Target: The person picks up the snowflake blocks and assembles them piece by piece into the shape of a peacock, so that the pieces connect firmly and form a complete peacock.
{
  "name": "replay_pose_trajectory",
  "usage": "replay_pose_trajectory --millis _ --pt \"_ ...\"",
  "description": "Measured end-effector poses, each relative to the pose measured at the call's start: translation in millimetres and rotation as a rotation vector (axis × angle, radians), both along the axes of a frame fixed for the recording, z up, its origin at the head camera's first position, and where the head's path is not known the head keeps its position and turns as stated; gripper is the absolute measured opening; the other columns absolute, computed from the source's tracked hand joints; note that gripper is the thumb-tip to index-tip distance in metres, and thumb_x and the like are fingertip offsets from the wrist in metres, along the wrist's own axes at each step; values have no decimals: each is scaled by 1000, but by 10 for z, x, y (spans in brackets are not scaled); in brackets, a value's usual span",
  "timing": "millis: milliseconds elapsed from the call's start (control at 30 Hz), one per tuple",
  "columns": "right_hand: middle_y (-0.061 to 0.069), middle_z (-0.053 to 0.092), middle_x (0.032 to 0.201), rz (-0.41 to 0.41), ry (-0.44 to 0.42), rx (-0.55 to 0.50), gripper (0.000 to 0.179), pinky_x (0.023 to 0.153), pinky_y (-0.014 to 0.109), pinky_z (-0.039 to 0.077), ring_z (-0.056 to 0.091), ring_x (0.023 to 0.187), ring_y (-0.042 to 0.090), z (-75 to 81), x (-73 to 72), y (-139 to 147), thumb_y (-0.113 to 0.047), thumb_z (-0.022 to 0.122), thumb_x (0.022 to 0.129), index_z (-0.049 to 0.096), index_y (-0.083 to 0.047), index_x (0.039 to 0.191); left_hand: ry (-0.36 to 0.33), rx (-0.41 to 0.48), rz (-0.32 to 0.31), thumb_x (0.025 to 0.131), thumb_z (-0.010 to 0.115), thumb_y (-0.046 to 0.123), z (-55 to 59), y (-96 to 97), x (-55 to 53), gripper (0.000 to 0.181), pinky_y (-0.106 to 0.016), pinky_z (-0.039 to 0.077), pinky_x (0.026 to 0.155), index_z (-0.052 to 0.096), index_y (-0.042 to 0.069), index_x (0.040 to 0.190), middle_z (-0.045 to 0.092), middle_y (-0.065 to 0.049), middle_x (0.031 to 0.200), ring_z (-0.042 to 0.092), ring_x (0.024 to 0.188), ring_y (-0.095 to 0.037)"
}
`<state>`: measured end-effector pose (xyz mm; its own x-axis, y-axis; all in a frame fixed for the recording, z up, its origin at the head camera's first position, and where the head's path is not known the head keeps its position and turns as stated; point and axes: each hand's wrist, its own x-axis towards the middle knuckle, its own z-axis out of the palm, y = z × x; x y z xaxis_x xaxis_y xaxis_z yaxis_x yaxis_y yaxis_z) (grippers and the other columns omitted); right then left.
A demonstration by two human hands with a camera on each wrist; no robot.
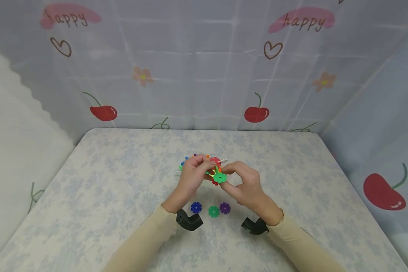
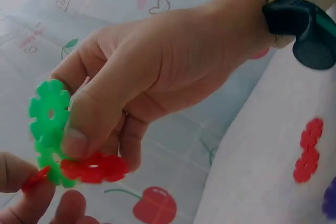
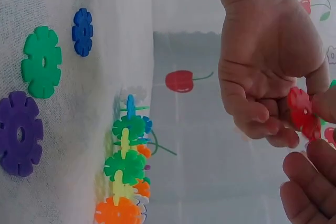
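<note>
My left hand (image 1: 191, 174) and right hand (image 1: 246, 181) meet above the table around a small cluster of notched plastic snowflake discs. In the left wrist view, the right hand's thumb presses a green disc (image 2: 50, 106), which is joined to a second green one. A red disc (image 2: 95, 167) lies edge-on beneath that thumb. Left fingertips at the lower left pinch another red disc (image 2: 35, 179), mostly covered. From the right wrist, red discs (image 3: 300, 104) show between both hands' fingers. How all the pieces interlock is partly hidden.
Loose blue (image 1: 196, 207), green (image 1: 214, 211) and purple discs (image 1: 225, 208) lie near the wrists. Joined red discs (image 2: 308, 150) rest on the table. A multicoloured joined structure (image 3: 126, 166) stands behind the hands. Each wrist wears a black camera mount (image 1: 189, 221).
</note>
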<state>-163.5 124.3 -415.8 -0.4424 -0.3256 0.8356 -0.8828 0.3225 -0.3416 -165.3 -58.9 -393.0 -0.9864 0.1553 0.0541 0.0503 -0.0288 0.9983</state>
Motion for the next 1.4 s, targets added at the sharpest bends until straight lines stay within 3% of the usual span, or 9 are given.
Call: replay_pose_trajectory --millis 167,333,567,733,1000,1100,1200,1267,1400 --pt "11 72 91 -116 -5 41 32 76 28 59 67 81 22 7 -15 46 10 74 70 69 -1 100 113 -211 72 94 58 14 -11 -39 -30 26 -25 43 52 62 5 69 50 5 57 47 54 -14" --pt "10 73 90 -143 -19 80 33 71 27 59 67 81 20 13 -28 77 12 83 69 72 -1 96 137 -262 13 94 56 12 -30 -57 -44 30 -25 33 49 63 4 66 51 3 56 42 54 -14" --pt "10 74 87 -101 -108 59 29 68 15 55 64 70 15 18 -27 131 16 81 70 75 -1 92 87 -204 -71 98 58 12 -73 -34 -41 31 -28 55 67 66 -3 72 66 -16 72 59 65 -15" --pt "8 75 87 -56 -172 56 26 71 13 57 69 74 17 52 -11 139 15 79 72 76 -2 91 19 -201 -147 100 56 13 -77 -82 -68 34 -27 59 72 66 -3 73 69 -25 80 65 71 -23" --pt "9 75 88 -50 -210 80 28 70 17 58 68 73 17 147 -59 202 16 78 74 76 -1 96 10 -273 -242 103 57 19 -6 -113 -114 33 -30 61 69 71 -4 84 71 -14 77 66 67 -16" --pt "11 75 90 -115 -317 121 25 66 21 58 66 70 17 194 -117 299 13 75 77 75 0 99 42 -452 -284 104 56 29 -5 -133 -137 35 -28 56 63 72 2 89 68 -7 75 62 66 -15" --pt "13 75 93 -247 -528 214 20 63 25 57 64 68 17 186 -210 431 8 72 82 75 0 100 78 -733 -362 101 63 35 -72 -136 -137 28 -27 47 60 71 8 96 63 -3 76 56 67 -14" --pt "15 74 95 -341 -684 311 17 63 28 56 64 69 17 148 -286 517 4 71 84 74 1 100 88 -904 -453 95 71 35 -138 -110 -110 25 -27 44 60 70 10 101 61 -1 79 54 69 -14" --pt "19 72 97 -411 -906 510 12 64 32 55 62 74 20 12 -423 645 2 71 86 71 3 98 97 -1088 -628 83 83 23 -255 -5 -12 28 -24 43 63 67 13 103 59 2 84 49 72 -13"
